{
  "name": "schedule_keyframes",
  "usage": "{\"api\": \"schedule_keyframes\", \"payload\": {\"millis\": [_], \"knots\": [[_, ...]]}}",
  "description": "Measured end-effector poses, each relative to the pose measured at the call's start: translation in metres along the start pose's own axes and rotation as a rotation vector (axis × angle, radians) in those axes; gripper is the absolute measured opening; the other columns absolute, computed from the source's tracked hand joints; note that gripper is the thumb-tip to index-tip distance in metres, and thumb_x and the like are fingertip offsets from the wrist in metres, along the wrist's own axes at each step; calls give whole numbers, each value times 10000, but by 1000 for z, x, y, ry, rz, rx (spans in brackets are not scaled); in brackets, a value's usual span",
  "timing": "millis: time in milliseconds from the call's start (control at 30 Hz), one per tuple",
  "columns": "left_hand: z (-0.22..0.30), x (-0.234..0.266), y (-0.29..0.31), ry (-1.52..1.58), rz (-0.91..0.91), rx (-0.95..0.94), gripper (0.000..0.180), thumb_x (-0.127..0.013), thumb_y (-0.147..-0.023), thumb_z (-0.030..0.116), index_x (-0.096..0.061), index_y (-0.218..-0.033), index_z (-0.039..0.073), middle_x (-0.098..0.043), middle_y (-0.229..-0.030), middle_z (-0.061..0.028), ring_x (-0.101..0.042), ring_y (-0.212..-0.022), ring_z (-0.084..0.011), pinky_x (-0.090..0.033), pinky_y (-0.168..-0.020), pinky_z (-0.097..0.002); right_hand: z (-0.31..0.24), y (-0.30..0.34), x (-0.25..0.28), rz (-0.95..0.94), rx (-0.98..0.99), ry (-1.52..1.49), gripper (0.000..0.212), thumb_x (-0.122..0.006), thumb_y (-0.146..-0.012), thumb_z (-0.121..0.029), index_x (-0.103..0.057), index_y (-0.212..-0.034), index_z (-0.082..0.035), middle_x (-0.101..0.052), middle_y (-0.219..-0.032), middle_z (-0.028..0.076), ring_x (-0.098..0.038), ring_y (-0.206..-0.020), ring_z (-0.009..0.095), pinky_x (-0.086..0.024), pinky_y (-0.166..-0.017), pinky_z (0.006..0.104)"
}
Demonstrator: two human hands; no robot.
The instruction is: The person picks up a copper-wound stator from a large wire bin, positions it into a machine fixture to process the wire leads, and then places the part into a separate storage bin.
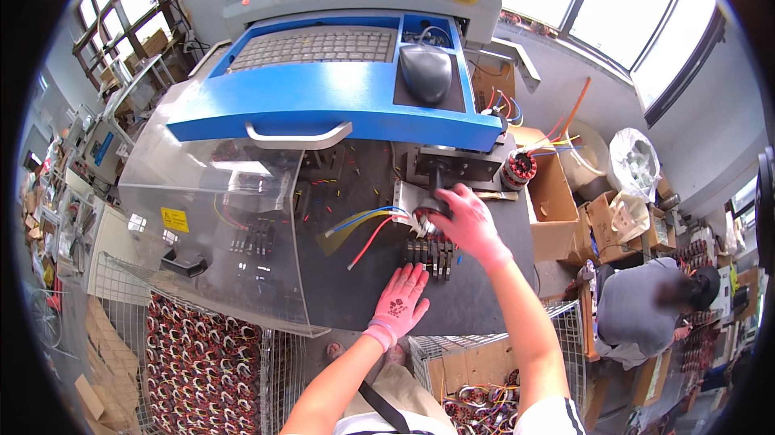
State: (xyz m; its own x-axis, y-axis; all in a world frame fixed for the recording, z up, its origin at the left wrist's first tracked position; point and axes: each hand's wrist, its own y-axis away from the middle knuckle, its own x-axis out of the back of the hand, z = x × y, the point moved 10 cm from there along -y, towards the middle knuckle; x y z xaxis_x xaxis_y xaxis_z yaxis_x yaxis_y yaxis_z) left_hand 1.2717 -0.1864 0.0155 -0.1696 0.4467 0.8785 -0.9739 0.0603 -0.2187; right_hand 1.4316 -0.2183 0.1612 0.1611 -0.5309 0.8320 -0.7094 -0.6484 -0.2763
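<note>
My right hand (470, 226), in a pink glove, curls its fingers over the rim of a dark, round motor stator (433, 210) at the metal fixture (410, 194). Blue, yellow and red lead wires (373, 220) stretch left from it across the dark work surface. The hand hides part of the stator. My left hand (398, 302), also gloved in pink, lies flat on the worktop with fingers stretched out and nothing in it. Just beyond its fingertips is a row of black clamp blocks (430, 257).
Another wired stator (519, 168) stands right of the fixture. A clear hinged cover (218, 233) occupies the left. Above hangs a blue keyboard tray (323, 96) with a mouse (426, 73). Wire baskets of stators (206, 354) stand below; a seated co-worker (646, 306) is at right.
</note>
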Motion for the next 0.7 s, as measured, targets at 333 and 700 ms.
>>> {"api": "schedule_keyframes", "payload": {"millis": [333,700], "knots": [[60,70,112,2438,181,607,924,-411,-817,773,-379,-1433,85,-454,-1423,-118,-455,-1290,-332,-313,-1089,-569,-118,165,-11,-197,-89,-356,382,-575,-881,-209,-602,-1185,20,-605,-1022,178,-580,-940,319,-454,-873,384],[53,106,338,2617,554,530,806,-448,-892,662,-402,-1414,50,-497,-1384,-148,-445,-1295,-391,-404,-1040,-567,-275,240,-172,-742,-693,-1594,352,-618,-939,-182,-565,-1209,37,-642,-1074,99,-580,-752,90,-486,-664,199]]}}
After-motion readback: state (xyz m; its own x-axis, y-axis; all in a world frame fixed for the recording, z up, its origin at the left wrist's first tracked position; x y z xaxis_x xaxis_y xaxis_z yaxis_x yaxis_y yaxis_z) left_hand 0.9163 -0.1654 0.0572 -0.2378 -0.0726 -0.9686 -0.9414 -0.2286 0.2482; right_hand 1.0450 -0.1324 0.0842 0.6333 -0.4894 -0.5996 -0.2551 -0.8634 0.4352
